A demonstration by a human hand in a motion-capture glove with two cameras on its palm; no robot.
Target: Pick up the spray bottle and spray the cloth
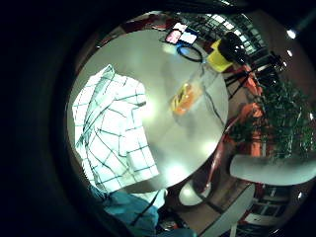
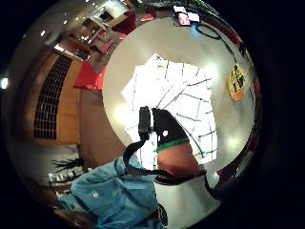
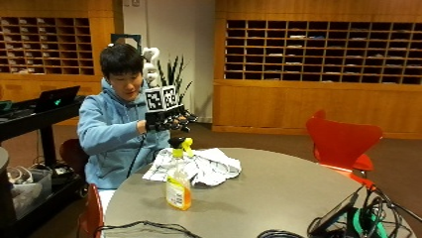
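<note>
Spray bottle (image 3: 179,181) on table (image 3: 277,193), before cloth (image 3: 204,166) (apart).

No word, brand or number can be read anywhere; the spray bottle (image 3: 179,184) on the tabletop (image 3: 277,198) carries a yellow and orange label, but its print is too small to make out in the outside view, and in the palm views it shows only as coloured patches; the screen (image 1: 180,35) lying at the tabletop's far edge shows bright panels with nothing legible on them.
</note>
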